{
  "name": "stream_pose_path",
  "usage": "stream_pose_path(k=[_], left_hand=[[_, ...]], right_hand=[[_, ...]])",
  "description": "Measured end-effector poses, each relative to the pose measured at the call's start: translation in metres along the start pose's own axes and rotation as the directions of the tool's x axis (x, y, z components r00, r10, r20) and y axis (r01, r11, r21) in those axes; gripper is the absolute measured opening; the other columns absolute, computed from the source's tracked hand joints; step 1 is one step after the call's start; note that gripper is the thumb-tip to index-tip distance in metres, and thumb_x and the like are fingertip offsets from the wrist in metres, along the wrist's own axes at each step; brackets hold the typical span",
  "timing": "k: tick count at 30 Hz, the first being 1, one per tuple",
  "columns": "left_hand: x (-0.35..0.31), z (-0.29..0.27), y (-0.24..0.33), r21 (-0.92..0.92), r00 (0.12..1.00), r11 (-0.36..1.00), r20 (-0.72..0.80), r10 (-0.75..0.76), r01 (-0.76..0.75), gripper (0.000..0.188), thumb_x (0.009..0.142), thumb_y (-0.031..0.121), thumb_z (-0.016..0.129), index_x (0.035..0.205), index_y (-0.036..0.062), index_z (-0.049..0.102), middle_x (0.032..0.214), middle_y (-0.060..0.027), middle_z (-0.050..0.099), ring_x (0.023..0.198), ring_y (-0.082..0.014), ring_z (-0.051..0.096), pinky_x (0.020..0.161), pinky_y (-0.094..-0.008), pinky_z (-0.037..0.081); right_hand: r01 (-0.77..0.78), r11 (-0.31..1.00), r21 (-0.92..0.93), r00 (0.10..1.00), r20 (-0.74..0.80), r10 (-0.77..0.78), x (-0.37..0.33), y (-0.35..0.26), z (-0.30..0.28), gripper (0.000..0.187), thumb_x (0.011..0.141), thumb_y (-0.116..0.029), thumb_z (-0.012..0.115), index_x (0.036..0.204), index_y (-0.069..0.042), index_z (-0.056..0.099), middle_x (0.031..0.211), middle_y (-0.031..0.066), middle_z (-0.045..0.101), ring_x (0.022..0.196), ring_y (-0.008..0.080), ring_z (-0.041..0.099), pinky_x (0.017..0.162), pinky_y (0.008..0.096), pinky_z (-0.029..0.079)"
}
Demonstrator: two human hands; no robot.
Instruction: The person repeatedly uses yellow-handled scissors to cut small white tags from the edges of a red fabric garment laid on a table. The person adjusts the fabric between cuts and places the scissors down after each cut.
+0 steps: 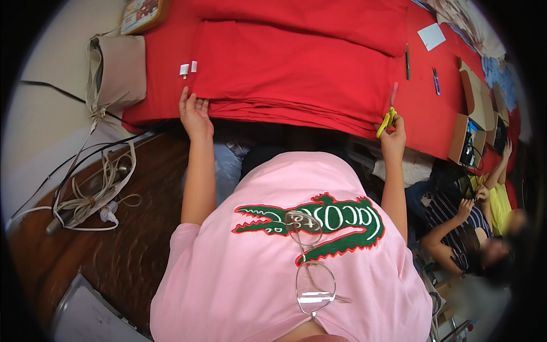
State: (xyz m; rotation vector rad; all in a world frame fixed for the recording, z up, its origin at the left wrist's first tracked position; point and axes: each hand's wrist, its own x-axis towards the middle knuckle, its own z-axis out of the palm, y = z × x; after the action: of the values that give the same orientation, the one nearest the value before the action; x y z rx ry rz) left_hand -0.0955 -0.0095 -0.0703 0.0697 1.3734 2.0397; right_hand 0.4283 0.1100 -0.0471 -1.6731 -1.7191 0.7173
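Observation:
Folded red cloth (296, 65) lies in layers across the table in front of me, its near edge showing several stacked folds. At the cloth's left corner is my left hand (196, 117), palm turned up and fingers apart, holding nothing. Two small white tags, one (184, 69) on the red surface and another (194, 66) at the cloth's edge, sit just beyond those fingers. My right hand (394, 135) is closed on yellow-handled scissors (387, 122) at the cloth's right corner. The blades point away from me, beside the cloth's right edge.
A beige bag (121, 71) stands at the left, near tangled cables (94, 191). Toward the right lie a green pen (408, 61), a small blue tool (436, 81), a white card (431, 37) and open cardboard boxes (460, 142). Another person in a striped top (450, 214) sits farther right.

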Motion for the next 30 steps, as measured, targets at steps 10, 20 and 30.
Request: stream_pose_path(k=[10, 20, 30], left_hand=[[-0.064, 0.045, -0.014, 0.136, 0.946, 0.98, 0.275, -0.175, 0.142, 0.034, 0.102, 0.007, 0.058, 0.136, 0.0033, 0.061, 0.141, -0.008, 0.062, 0.116, -0.015, 0.06, 0.11, -0.0394, 0.047], [-0.129, 0.12, -0.088, 0.331, 0.901, 0.943, 0.416, -0.122, -0.025, 0.052, 0.095, -0.004, 0.072, 0.142, 0.0015, 0.052, 0.13, -0.0079, 0.055, 0.098, -0.0093, 0.057, 0.087, -0.0223, 0.052], [-0.13, 0.154, -0.088, 0.245, 0.945, 0.934, 0.264, 0.192, -0.258, 0.057, 0.086, -0.018, 0.07, 0.135, 0.0036, 0.052, 0.126, -0.0053, 0.053, 0.083, -0.0054, 0.048, 0.072, -0.0186, 0.052]], right_hand=[[-0.233, 0.955, 0.185, 0.97, 0.107, 0.216, 0.011, -0.012, -0.023, 0.031, 0.092, -0.016, 0.083, 0.113, 0.002, 0.07, 0.086, -0.0011, 0.064, 0.071, 0.0049, 0.048, 0.066, 0.0213, 0.041], [0.081, 0.996, 0.026, 0.883, 0.461, -0.084, 0.057, -0.104, -0.004, 0.025, 0.094, -0.012, 0.078, 0.113, 0.004, 0.073, 0.087, 0.0001, 0.072, 0.079, 0.0066, 0.062, 0.07, 0.0245, 0.049], [0.604, 0.795, -0.056, 0.558, 0.742, -0.372, 0.097, -0.154, 0.028, 0.034, 0.077, -0.028, 0.079, 0.102, -0.005, 0.074, 0.071, 0.011, 0.062, 0.074, 0.0297, 0.061, 0.075, 0.044, 0.048]])
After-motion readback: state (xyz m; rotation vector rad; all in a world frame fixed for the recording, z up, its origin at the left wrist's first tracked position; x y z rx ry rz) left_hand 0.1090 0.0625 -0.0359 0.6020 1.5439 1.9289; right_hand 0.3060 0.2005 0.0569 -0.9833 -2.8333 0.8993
